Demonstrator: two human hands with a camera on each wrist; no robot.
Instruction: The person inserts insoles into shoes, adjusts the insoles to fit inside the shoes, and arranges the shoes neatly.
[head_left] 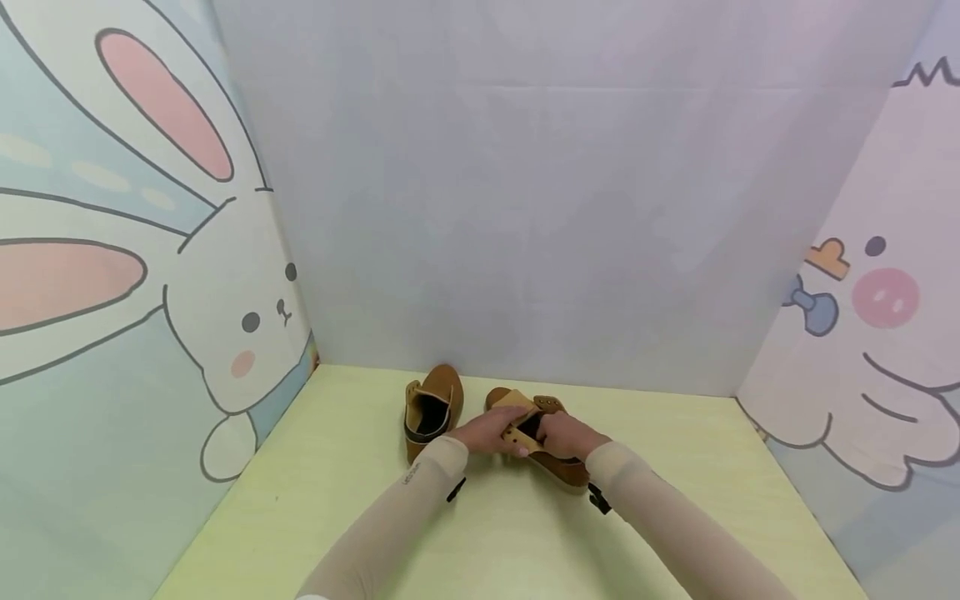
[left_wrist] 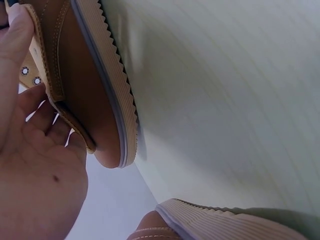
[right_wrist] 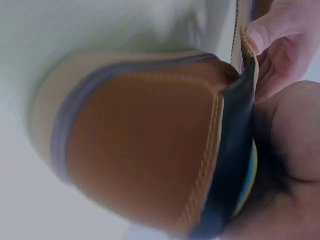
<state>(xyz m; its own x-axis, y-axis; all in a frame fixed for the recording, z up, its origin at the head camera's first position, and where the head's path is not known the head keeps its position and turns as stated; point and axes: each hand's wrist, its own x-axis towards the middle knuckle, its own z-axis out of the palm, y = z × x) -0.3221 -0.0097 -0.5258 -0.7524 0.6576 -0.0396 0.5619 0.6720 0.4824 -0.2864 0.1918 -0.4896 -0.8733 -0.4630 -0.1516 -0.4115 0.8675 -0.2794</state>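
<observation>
A brown lace-up shoe (head_left: 558,472) without laces rests on the table, its toe pointing to the far left. My left hand (head_left: 491,431) holds its front part; in the left wrist view the thumb presses the eyelet flap (left_wrist: 44,62) and the fingers sit by the tongue. My right hand (head_left: 567,435) reaches into the shoe's opening from the heel side. In the right wrist view the right hand (right_wrist: 300,140) goes in past the dark collar (right_wrist: 232,135), its fingertips hidden inside. The matching brown shoe (head_left: 444,385) stands left of my left hand.
The pale yellow tabletop (head_left: 337,500) runs back to a plain grey-white wall (head_left: 525,208). Side panels carry a cartoon rabbit (head_left: 225,333) on the left and a white cartoon figure (head_left: 862,350) on the right.
</observation>
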